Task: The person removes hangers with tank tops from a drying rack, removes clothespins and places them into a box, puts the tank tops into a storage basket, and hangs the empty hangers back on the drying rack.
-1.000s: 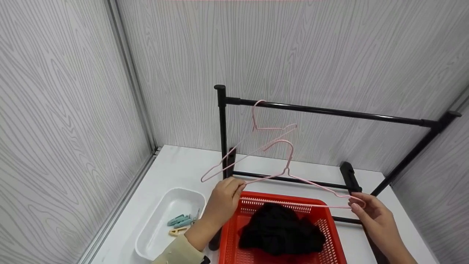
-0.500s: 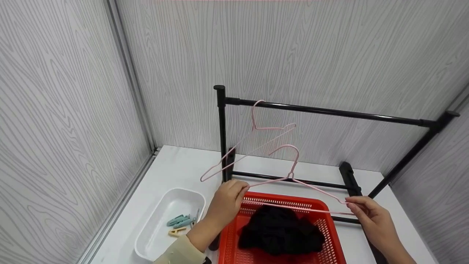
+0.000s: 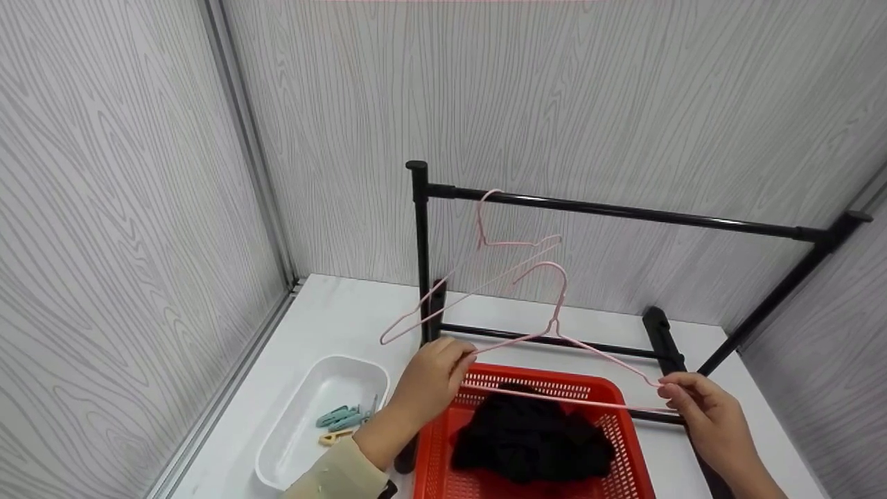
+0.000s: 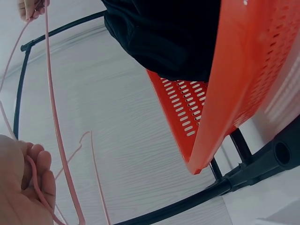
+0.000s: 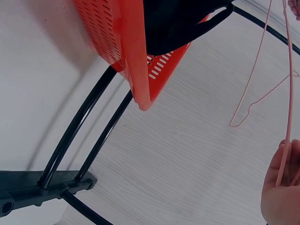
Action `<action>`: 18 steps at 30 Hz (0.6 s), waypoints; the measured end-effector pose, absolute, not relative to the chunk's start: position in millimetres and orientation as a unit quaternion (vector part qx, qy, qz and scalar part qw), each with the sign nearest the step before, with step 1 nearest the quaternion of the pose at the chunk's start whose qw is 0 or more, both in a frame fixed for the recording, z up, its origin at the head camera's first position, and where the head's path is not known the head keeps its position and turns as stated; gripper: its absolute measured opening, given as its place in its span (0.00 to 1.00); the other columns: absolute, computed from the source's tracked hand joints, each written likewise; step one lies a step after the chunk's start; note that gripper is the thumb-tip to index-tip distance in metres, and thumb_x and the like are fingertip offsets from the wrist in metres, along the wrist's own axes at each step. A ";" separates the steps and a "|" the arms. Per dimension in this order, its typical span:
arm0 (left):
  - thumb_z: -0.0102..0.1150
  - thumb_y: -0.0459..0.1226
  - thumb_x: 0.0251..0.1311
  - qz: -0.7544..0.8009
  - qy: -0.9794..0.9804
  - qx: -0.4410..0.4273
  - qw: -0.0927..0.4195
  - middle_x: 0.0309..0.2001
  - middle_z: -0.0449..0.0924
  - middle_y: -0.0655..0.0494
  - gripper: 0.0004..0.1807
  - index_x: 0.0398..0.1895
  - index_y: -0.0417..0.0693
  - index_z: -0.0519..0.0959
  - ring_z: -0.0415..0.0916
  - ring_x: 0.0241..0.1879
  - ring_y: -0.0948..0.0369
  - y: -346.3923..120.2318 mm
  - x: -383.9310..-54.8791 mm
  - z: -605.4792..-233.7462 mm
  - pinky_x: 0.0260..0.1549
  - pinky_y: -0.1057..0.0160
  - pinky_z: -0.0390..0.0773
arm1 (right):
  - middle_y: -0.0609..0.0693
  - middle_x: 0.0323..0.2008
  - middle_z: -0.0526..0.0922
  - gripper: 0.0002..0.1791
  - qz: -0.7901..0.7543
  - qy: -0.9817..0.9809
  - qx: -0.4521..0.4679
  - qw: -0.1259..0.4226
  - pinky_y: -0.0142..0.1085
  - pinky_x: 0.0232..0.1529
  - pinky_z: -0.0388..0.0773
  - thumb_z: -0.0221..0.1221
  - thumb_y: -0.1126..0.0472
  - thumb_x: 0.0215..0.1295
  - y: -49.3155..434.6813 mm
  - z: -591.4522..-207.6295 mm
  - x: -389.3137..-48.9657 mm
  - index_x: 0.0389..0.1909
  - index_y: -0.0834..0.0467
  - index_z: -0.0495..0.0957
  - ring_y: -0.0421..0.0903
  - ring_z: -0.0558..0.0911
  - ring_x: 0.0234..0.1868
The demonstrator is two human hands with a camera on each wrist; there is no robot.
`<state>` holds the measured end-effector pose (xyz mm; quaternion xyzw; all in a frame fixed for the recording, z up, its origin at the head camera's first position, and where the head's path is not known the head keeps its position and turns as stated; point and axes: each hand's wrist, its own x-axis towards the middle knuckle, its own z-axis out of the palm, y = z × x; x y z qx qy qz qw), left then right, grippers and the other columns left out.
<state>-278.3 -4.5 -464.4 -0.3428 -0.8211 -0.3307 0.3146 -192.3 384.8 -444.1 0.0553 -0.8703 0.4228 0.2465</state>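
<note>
A pink wire clothes hanger (image 3: pixel 554 328) is held up above the red basket, its hook pointing upward. At its left end my left hand (image 3: pixel 431 374) grips the wire; in the left wrist view the fingers of that hand (image 4: pixel 28 183) curl round it. My right hand (image 3: pixel 710 416) pinches the hanger's right end between thumb and fingers. Below it, black cloth (image 3: pixel 530 436) lies bunched in the red basket (image 3: pixel 627 433). A second pink hanger (image 3: pixel 416 312) hangs by its hook from the black rack's top bar (image 3: pixel 624 212).
On the left stands a white tray (image 3: pixel 277 443) with teal clothespins (image 3: pixel 339 417) and a yellow clothespin (image 3: pixel 335 437). The black rack's post (image 3: pixel 423 256) rises behind my left hand. Grey wood-patterned wall panels (image 3: pixel 554 104) enclose the white table (image 3: pixel 326 298).
Both hands have moved the hanger slightly to the right. Its hook dipped, then rose again. My right hand's grip has shifted at the hanger's end, while basket, cloth and rack stayed put.
</note>
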 end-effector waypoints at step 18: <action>0.55 0.37 0.69 -0.208 -0.844 -0.320 0.377 0.56 0.80 0.49 0.13 0.53 0.43 0.80 0.75 0.58 0.52 -24.5 -326.1 -380.0 0.60 0.53 0.73 | 0.43 0.31 0.83 0.05 0.427 -0.868 0.040 0.251 0.25 0.33 0.80 0.56 0.70 0.72 392.9 -443.5 -192.7 0.42 0.66 0.80 0.34 0.81 0.31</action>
